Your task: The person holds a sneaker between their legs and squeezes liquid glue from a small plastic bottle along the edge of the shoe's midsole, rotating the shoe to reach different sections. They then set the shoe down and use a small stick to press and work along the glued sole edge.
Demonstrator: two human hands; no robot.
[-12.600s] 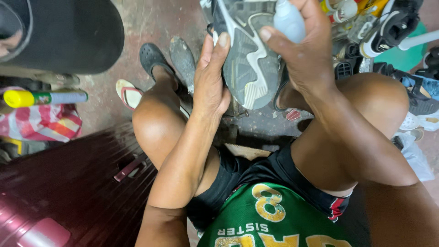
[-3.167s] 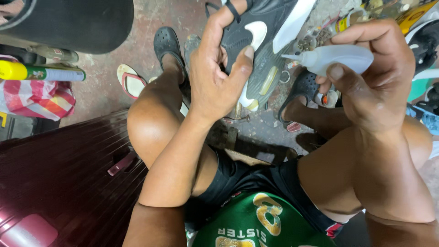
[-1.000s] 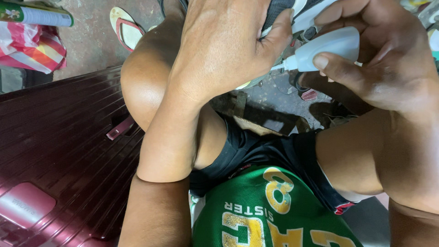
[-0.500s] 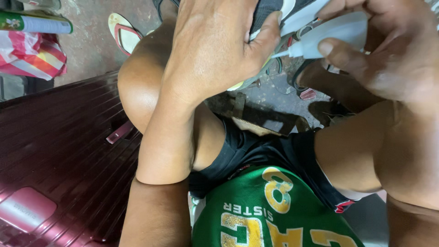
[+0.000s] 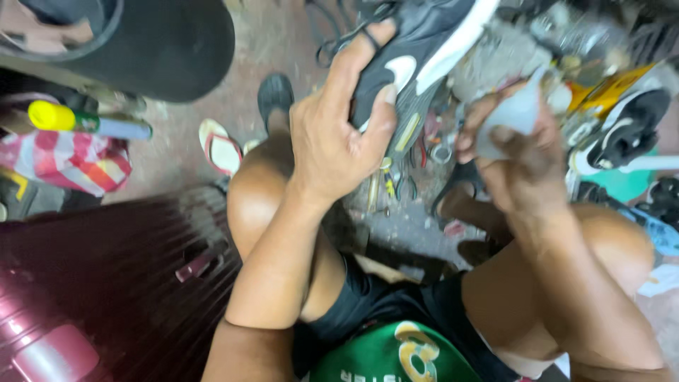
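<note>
My left hand [image 5: 339,134] grips a black sports shoe [image 5: 417,49] with a white sole edge, held up above my knees with the sole side turned toward the right. My right hand [image 5: 520,148] is closed around a small white squeeze bottle [image 5: 520,113], held just right of the shoe and a little apart from it. The bottle's tip is blurred and partly hidden by my fingers. I sit with both bare knees up, wearing black shorts and a green shirt.
A dark red ribbed suitcase [image 5: 92,283] lies at the lower left. A black round object [image 5: 155,42] sits at the top left, with a yellow-capped tube [image 5: 85,122] and a red striped bag [image 5: 67,161] below it. A sandal [image 5: 221,147] and several shoes [image 5: 626,131] and tools lie on the floor.
The view has tilted up since half a second ago. My right hand has drawn the bottle back from the shoe's sole edge, and the shoe stays in my left hand.
</note>
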